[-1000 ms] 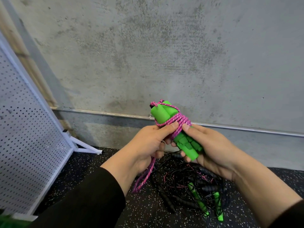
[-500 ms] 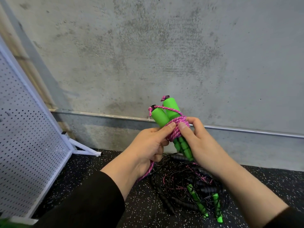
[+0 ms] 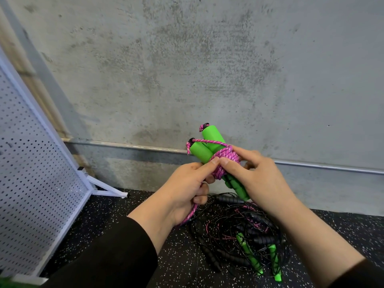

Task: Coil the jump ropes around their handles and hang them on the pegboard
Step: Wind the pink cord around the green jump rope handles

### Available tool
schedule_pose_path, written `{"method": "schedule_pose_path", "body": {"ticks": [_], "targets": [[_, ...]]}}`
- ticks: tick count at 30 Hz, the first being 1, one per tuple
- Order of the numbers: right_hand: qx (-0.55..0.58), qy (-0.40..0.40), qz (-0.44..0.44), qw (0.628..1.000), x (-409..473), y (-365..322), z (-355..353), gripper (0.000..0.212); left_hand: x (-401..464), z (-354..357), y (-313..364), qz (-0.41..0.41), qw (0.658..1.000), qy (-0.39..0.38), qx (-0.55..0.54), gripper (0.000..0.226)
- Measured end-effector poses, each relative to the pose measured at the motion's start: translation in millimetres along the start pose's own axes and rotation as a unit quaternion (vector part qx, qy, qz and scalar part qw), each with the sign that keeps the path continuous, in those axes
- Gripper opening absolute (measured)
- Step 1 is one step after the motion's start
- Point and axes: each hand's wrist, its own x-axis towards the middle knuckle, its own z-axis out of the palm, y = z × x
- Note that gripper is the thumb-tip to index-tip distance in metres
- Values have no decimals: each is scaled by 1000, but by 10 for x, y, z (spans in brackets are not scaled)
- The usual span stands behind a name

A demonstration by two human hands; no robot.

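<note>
Just below centre, the two green handles point(image 3: 209, 147) of a jump rope are held side by side, tilted with their upper ends toward 11 o'clock, and the pink rope point(image 3: 225, 161) is wound in several turns around their middle. At 7 o'clock of this bundle, the left hand point(image 3: 185, 188) has its fingers curled around the loose tail of the pink rope, which hangs out below the palm, and its thumb tip presses on the coils. At 4 o'clock of the bundle, the right hand point(image 3: 257, 181) grips the lower part of the handles, thumb tip on the coils and touching the left thumb, with the fingers wrapped behind. Below the hands, toward 5 o'clock, a tangled pile of jump ropes point(image 3: 245, 235) with black and green handles lies on the speckled black floor point(image 3: 166, 262). At 9 o'clock, a white pegboard point(image 3: 31, 173) stands on its frame, well apart from the hands, before the grey concrete wall point(image 3: 207, 69).
</note>
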Motion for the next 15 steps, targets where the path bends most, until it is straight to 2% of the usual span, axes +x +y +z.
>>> {"method": "schedule_pose_path", "body": {"ticks": [3,5,7,10,15], "targets": [[13,-11,15,1000,8,8,-11,36,-20,14,24,18,1000,-14,-5,25],[100,-60,55,992,-34,-11,24,33,-31,29,39,36,999,-17,-6,26],[164,-81,92,979,-64,-15,57,43,-27,35,56,51,999,-13,0,25],[106,-52,52,992,-53,0,55,43,-10,27,80,47,999,-16,-1,16],[-45,-24,-9,999,-48,127,62,69,-3,7,72,-11,999,-11,29,7]]}}
